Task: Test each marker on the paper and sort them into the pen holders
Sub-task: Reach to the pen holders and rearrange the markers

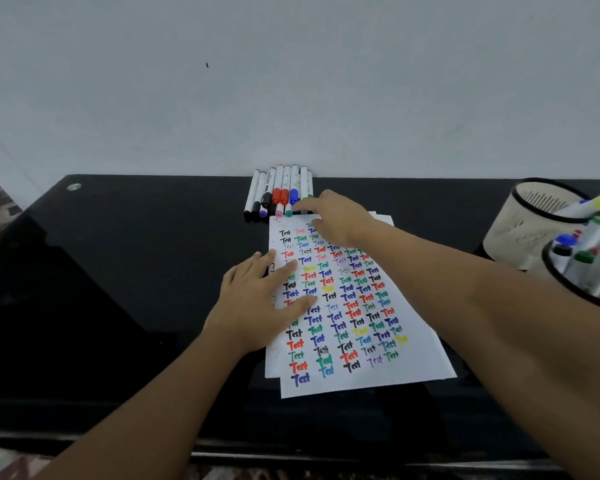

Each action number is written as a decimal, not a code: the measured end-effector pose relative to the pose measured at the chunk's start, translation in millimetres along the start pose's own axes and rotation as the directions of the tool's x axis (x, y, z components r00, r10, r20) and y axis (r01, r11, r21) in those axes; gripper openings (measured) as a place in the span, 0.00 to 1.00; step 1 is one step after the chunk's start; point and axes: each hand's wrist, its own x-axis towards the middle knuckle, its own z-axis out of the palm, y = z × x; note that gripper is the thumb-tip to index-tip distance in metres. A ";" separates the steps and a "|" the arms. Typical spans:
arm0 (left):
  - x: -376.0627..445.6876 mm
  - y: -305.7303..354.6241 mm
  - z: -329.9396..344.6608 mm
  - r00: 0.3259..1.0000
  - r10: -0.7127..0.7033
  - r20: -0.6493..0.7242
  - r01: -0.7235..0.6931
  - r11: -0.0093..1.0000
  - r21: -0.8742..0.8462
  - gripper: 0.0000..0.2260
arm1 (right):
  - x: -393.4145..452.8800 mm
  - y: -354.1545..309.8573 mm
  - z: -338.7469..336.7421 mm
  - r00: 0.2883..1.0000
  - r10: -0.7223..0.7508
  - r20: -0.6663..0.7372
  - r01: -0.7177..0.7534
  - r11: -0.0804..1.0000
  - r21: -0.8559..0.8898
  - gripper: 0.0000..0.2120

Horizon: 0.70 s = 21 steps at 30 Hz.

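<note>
Markers, white-barrelled with coloured caps (280, 192), lie at the black counter's (118, 271) far edge, long axes pointing away. Right hand (333, 216), fingers loosely extended, is nearest, holding nothing; left hand (267, 299) presses flat on the white test-covered paper (354, 323).

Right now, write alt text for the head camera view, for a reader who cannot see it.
A person's left hand presses flat on a paper covered with the word "Test" in many colours, while the right hand reaches toward a row of markers at the far edge of a black table. Two pen holders with markers stand at the right.
</note>
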 end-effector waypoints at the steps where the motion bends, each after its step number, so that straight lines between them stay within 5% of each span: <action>1: -0.1 0.2 -0.2 1.000 0.002 -0.003 -0.002 1.000 -0.001 0.40 | 3.2 -0.6 1.2 1.000 -0.007 0.002 0.007 1.000 -0.024 0.23; 8: -1.0 2.6 -2.7 1.000 0.005 0.006 -0.005 1.000 0.005 0.39 | 3.8 -2.9 1.4 0.988 -0.024 -0.153 0.017 0.999 -0.048 0.15; 15: -1.4 3.1 -3.5 1.000 -0.001 0.015 0.001 1.000 0.008 0.40 | -25.4 -6.3 -17.0 0.823 -0.198 -0.532 0.179 0.980 -0.089 0.05; 21: -3.7 4.8 -5.4 1.000 0.000 0.010 -0.001 1.000 0.016 0.40 | -68.0 -10.1 -24.1 0.740 -0.260 -0.620 0.317 0.948 -0.019 0.09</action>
